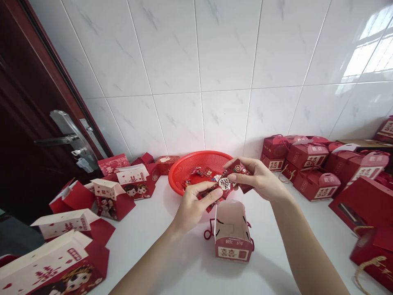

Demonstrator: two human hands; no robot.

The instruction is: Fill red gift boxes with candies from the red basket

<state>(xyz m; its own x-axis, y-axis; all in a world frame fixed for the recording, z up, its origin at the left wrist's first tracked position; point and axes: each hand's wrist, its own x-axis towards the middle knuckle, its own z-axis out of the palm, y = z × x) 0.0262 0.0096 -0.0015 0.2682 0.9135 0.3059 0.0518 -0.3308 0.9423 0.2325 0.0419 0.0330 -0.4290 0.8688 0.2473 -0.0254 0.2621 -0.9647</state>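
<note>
1. From here, the left hand (pixel 195 205) pinches red packets (pixel 226 186) from one side; the right hand (pixel 260 180) grips them from the other.
2. The packets are up in the air, by the far end of an open box (pixel 233 249).
3. Just behind, a red basket (pixel 205 157) carries more.
4. Handled boxes (pixel 310 159) crowd the white surface (pixel 184 266) at right, printed bags (pixel 139 184) at left.

Chinese double-happiness sign, 囍, in several places.
It marks closed boxes (pixel 308 156) along the worktop's (pixel 138 229) far right edge, the open box (pixel 233 243) nearer the front and, stylised, cartons (pixel 136 184) towards the left edge; characters on the wrapper (pixel 226 185) are unclear.
</note>
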